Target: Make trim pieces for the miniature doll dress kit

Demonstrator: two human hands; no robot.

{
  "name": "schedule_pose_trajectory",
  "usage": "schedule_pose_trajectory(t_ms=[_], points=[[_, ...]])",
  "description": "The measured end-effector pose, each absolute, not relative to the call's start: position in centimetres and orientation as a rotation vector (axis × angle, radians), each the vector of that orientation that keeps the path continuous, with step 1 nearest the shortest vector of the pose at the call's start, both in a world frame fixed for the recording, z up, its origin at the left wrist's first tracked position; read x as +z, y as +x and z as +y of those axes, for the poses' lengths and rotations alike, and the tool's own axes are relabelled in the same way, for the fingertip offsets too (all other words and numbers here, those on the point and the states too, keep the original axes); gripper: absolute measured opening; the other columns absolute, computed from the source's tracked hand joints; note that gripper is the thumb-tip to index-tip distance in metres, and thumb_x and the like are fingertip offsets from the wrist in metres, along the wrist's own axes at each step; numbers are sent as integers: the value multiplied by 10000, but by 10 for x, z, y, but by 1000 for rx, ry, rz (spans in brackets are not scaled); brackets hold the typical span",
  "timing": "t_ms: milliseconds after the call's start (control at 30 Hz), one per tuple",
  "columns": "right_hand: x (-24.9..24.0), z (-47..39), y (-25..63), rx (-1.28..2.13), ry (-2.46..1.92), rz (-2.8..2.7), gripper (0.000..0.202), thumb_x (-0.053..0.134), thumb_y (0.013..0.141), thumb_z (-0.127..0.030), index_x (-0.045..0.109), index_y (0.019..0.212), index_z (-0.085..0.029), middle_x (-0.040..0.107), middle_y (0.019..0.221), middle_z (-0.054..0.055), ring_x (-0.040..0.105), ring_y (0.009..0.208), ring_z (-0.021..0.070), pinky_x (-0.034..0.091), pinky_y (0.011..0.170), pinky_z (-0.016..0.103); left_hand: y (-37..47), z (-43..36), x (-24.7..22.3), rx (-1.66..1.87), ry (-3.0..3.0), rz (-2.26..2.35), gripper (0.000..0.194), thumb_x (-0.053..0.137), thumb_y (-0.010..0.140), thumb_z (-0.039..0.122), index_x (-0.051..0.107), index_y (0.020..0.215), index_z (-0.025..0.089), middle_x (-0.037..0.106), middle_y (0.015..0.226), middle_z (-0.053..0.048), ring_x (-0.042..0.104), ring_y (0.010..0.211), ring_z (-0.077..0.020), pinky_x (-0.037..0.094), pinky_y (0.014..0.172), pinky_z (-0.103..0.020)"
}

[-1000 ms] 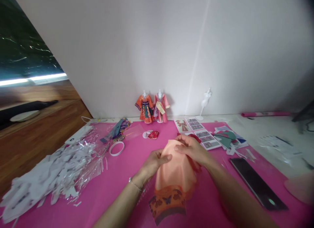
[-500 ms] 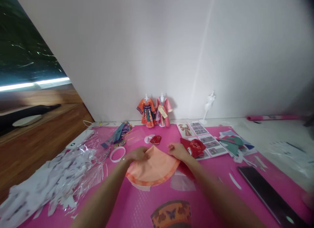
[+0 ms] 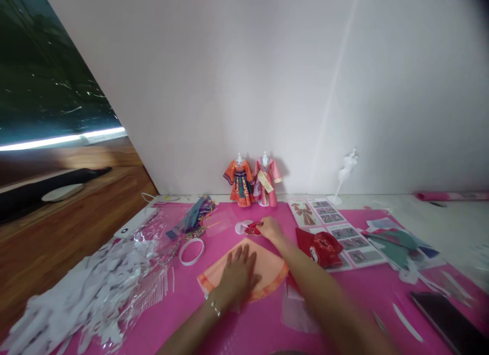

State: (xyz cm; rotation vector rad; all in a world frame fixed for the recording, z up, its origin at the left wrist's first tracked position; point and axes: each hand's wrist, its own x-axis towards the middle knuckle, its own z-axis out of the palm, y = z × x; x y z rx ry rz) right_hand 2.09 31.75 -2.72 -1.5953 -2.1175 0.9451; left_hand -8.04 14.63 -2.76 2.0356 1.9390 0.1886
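A peach fan-shaped cloth (image 3: 263, 266) with an orange border lies on the pink mat (image 3: 244, 339). My left hand (image 3: 240, 271) rests flat on it, fingers spread. Beyond the cloth's top edge, my right hand (image 3: 269, 227) has its fingers closed on a small red patterned piece (image 3: 252, 229), beside a small white round piece (image 3: 240, 227). Right of my right forearm sits a bundle of red cloth (image 3: 324, 248), partly over a printed instruction sheet (image 3: 355, 238).
Two dressed doll forms (image 3: 240, 182) and a bare white mannequin (image 3: 347, 171) stand by the wall. White scraps and clear plastic (image 3: 87, 289) cover the left side. A white ring (image 3: 192, 251), green cloth (image 3: 393, 243) and a dark phone-like slab (image 3: 446, 314) lie around.
My left hand has let go of the cloth's upper edge and now lies flat on it. My right hand has left the cloth and taken hold of the small red piece. The view has shifted left.
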Motion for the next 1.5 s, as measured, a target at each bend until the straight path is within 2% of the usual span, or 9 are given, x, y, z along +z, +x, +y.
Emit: schedule_pose_trajectory(t_ms=[100, 200, 267, 400, 567, 667, 867, 1233, 1500], points=[[-13, 328, 27, 1073, -1455, -2058, 244, 576, 938, -338, 614, 1080, -144, 640, 1046, 59, 635, 878, 172, 546, 768, 358, -88, 160, -35, 349, 2024, 1855, 609, 617, 786, 326, 510, 1361, 155, 297, 1545, -190, 205, 1434, -397, 122, 1135, -609], [12, 334, 40, 1188, -1297, -1998, 236, 587, 930, -327, 611, 1064, -134, 637, 1019, 53, 630, 847, 164, 546, 729, 337, -100, 184, -31, 608, 1949, 1751, 454, 676, 715, 327, 659, 1143, 176, 523, 1394, -175, 389, 1345, -388, 185, 1127, -582], [33, 333, 51, 1283, -1176, -1983, 195, 602, 915, -278, 610, 1041, -130, 640, 969, 40, 625, 792, 147, 538, 688, 307, -108, 203, -22, 834, 1827, 1701, 337, 554, 818, 385, 678, 1033, 157, 656, 1183, -170, 566, 1166, -331, 338, 1062, -516], [74, 319, 71, 1544, -899, -2022, 283, 614, 777, -66, 614, 1046, -152, 662, 834, 1, 619, 673, 109, 510, 625, 232, -113, 228, 9, 1217, 1568, 1489, 458, 421, 891, 492, 605, 1146, 160, 648, 1191, -142, 571, 1136, -290, 405, 997, -454], [112, 293, 94, 1655, -656, -2063, 410, 657, 678, -53, 647, 1067, -183, 673, 1049, 29, 637, 798, 108, 518, 719, 220, -96, 217, 44, 1221, 1415, 1059, 589, 505, 831, 591, 584, 1217, 154, 663, 1174, -135, 625, 1048, -274, 467, 904, -403], [120, 283, 107, 1570, -606, -2067, 488, 670, 683, -63, 639, 1147, -208, 632, 1215, 34, 624, 984, 128, 506, 822, 225, -90, 199, 53, 1131, 1378, 985, 509, 665, 755, 529, 647, 1105, 160, 703, 1041, -110, 655, 914, -241, 481, 838, -369], [103, 268, 127, 1274, -702, -2100, 338, 579, 772, -105, 717, 1074, -168, 723, 1082, 68, 670, 926, 188, 517, 865, 351, -96, 177, 57, 1072, 1398, 1125, 292, 796, 637, 364, 625, 721, 143, 641, 671, -2, 568, 626, -129, 435, 644, -257], [59, 234, 123, 1066, -780, -1945, 305, 583, 823, -236, 719, 1092, -189, 727, 1099, 72, 677, 1005, 228, 496, 947, 411, -108, 160, 65, 1189, 1636, 1405, 293, 620, 796, 451, 537, 794, 170, 585, 649, 8, 563, 583, -130, 442, 566, -248], [10, 231, 97, 1027, -955, -2094, 365, 582, 807, -145, 647, 1165, -159, 703, 1150, 77, 677, 951, 171, 528, 825, 289, -131, 167, 31, 846, 1824, 1651, 219, 569, 875, 360, 616, 842, 149, 618, 650, 5, 559, 562, -113, 443, 545, -228]])
